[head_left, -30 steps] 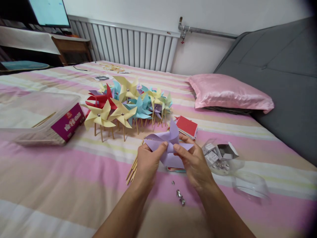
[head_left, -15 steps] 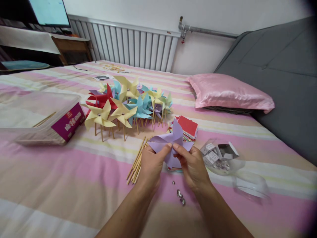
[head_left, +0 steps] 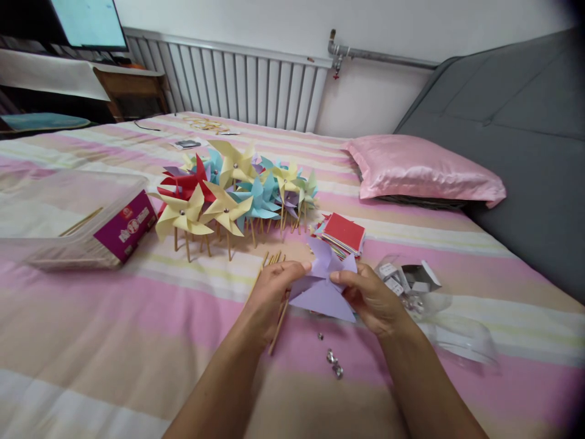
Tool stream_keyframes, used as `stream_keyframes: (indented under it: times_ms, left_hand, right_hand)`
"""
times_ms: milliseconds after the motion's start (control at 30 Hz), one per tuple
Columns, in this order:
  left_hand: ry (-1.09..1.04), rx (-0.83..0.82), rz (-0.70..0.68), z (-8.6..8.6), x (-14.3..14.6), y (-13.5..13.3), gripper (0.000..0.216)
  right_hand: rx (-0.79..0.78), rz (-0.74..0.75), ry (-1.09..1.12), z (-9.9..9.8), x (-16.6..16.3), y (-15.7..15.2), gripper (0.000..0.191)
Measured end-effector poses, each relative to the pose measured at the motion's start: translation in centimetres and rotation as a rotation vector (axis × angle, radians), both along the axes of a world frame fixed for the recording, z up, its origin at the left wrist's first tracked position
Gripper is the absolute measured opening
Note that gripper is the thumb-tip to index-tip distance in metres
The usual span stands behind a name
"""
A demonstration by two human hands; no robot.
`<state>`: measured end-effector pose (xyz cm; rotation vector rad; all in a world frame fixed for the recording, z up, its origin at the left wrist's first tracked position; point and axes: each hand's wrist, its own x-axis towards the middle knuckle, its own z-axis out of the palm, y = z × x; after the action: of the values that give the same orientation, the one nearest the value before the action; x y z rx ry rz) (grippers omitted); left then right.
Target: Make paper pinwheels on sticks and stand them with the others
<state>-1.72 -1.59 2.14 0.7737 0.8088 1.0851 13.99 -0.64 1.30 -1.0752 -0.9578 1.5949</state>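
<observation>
A light purple paper pinwheel (head_left: pixel 322 299), its blades folded toward the middle, is between my two hands above the bed. My right hand (head_left: pixel 372 299) pinches it, the thumb pressing near the centre. At its left edge, my left hand (head_left: pixel 274 292) has its thumb along a blade and its fingers partly hidden by the paper. Thin wooden sticks (head_left: pixel 277 332) lie under and beside my left hand, which covers part of them. Below the pinwheel, several small metal fasteners (head_left: pixel 334 363) rest on the striped sheet.
Several finished pinwheels (head_left: pixel 228 210) stand together beyond my hands. A clear plastic box (head_left: pixel 86 235) with sticks is at left. A stack of coloured paper (head_left: pixel 343 235), a clear container with small boxes (head_left: pixel 411 283) and a clear lid (head_left: pixel 464 341) lie at right, before a pink pillow (head_left: pixel 425 167).
The pinwheel has turned and come slightly lower, its broad lower blade now facing me. My left thumb has moved away from the centre to the left; my right hand has shifted right.
</observation>
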Motion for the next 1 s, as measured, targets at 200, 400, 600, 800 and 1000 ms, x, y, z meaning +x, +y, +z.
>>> stream_keyframes:
  times_ms: [200, 400, 600, 800, 1000]
  left_hand:
    - [0.152, -0.051, -0.057, -0.9, 0.1, 0.1, 0.017]
    - [0.282, -0.028, -0.080, -0.9, 0.1, 0.2, 0.016]
    - [0.296, -0.032, -0.087, -1.0, 0.1, 0.3, 0.013]
    - [0.185, -0.089, 0.121, -1.2, 0.1, 0.7, 0.014]
    - [0.026, -0.167, 0.356, -1.0, -0.7, 1.2, 0.014]
  right_hand:
    - [0.074, 0.138, -0.133, -0.2, 0.3, 0.1, 0.013]
    - [0.062, 0.184, -0.179, 0.5, 0.2, -0.1, 0.019]
    - [0.075, 0.166, -0.240, 0.5, 0.1, -0.2, 0.021]
    - [0.287, 0.030, -0.294, 0.3, -0.3, -0.1, 0.038]
    - [0.678, -0.330, -0.458, 0.9, -0.2, -1.1, 0.009]
